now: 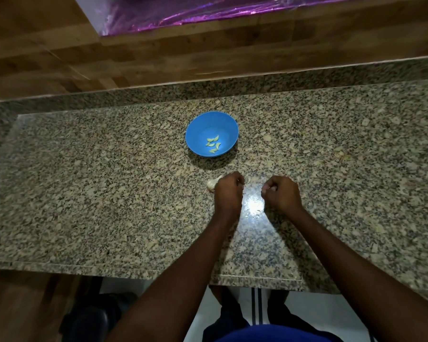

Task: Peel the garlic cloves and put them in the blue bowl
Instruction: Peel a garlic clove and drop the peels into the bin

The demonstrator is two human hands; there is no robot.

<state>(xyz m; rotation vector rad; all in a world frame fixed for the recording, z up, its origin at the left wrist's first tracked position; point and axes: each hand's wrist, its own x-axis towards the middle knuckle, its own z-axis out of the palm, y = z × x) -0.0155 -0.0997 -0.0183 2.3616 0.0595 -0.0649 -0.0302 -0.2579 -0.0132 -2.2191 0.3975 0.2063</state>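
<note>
The table (109,193) is a slab of speckled granite, polished enough to throw back a bright spot of light between the two hands. Its near edge runs straight across the lower part of the view, and a low raised border of the same stone closes the far side and the left end. Wide bare stone lies open to the left and to the right of the hands. The blue bowl (211,134) stands near the middle of the table, round, smooth and matte like plastic, well clear of every edge. Inside it lie several peeled garlic cloves (213,145), small, pale and curved. Nearer to the person, the garlic bulb (212,184) rests on the stone with its white papery skin and pointed stem, touching the left hand (229,192) on its outer side. This hand is curled with the fingers bent down; what they pinch I cannot tell. The right hand (281,193) is apart from it, closed into a loose fist, fingertips together on something too small to name. Behind the table rises a wall of brown wood panels (47,58), and a shiny purple sheet (183,11) lies at the top.
</note>
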